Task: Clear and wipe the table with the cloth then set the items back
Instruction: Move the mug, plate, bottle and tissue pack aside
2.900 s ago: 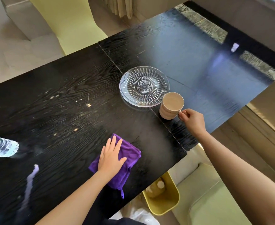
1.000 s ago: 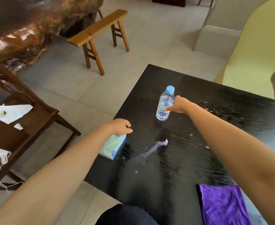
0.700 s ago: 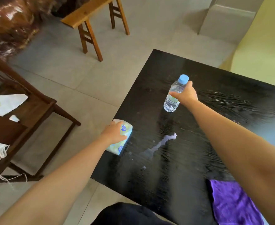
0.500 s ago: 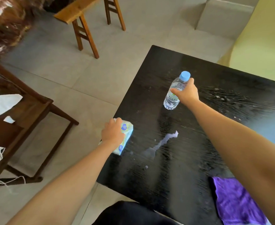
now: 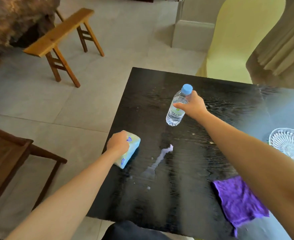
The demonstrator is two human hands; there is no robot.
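Left hand (image 5: 118,142): clamped over tissue pack (image 5: 131,149) (lower centre). Right hand (image 5: 193,106): gripping water bottle (image 5: 177,108), arm outstretched.

Black table (image 5: 186,196): cloth (image 5: 238,201), plate (image 5: 291,146)

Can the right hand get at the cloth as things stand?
Probably not at once: the right hand is closed on the bottle. The cloth lies bare under that forearm, so the path looks clear once the bottle is let go.
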